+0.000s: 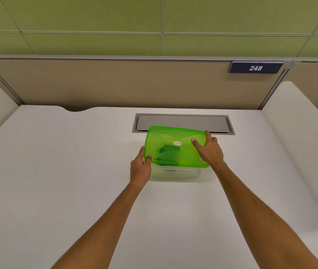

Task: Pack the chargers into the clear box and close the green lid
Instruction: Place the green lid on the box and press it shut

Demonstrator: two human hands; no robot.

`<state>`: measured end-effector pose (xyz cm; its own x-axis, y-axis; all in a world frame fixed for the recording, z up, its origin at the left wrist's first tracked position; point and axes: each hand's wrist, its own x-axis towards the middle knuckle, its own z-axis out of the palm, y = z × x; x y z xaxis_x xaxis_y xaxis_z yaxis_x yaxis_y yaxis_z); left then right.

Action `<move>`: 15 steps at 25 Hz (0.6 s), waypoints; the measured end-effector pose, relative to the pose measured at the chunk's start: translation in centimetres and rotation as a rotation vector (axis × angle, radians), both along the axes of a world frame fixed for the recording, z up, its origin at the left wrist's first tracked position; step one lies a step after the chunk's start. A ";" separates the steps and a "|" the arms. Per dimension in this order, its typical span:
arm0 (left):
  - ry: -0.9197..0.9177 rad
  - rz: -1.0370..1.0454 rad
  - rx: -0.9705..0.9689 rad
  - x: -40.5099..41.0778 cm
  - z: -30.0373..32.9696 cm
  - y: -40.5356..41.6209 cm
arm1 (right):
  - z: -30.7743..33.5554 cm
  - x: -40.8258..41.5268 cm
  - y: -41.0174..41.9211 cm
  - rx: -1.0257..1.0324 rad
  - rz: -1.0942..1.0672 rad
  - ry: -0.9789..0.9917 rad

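Note:
A translucent green lid (pixel 175 136) lies on top of the clear box (pixel 173 172) in the middle of the white desk. Dark chargers (pixel 168 149) show through the lid inside the box. My left hand (pixel 140 167) grips the lid's near left corner, thumb on top. My right hand (pixel 209 150) rests on the lid's right side, with fingers spread over its top and far right edge. Whether the lid is pressed fully down all round I cannot tell.
A grey cable hatch (pixel 183 122) is set into the desk just behind the box. A beige partition (pixel 115 84) with a sign "248" (pixel 255 68) stands at the back. White side dividers (pixel 299 133) flank the desk.

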<state>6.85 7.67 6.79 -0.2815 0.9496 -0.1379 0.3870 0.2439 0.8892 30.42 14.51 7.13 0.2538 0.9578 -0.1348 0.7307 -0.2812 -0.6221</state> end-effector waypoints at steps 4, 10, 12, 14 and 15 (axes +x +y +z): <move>-0.072 0.008 -0.006 -0.2 -1.1 -0.1 | 0.4 -0.1 -0.1 -0.109 -0.040 -0.081; -0.271 0.123 0.001 -0.1 -1.2 -0.5 | 0.4 -0.6 0.0 -0.090 -0.023 0.029; -0.302 0.140 0.019 -0.1 -1.4 -0.6 | 0.2 -0.5 0.0 -0.041 -0.025 0.136; -0.322 0.148 0.031 -0.1 -1.6 -0.7 | 0.2 -0.4 -0.1 -0.009 -0.032 0.219; -0.327 0.155 0.039 -0.1 -1.6 -0.7 | 0.2 -0.4 -0.2 0.002 -0.035 0.240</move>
<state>6.80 6.97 5.18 -0.3693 0.9055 -0.2092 0.0421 0.2412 0.9696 30.06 14.31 7.33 0.2476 0.9494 -0.1934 0.5516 -0.3022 -0.7775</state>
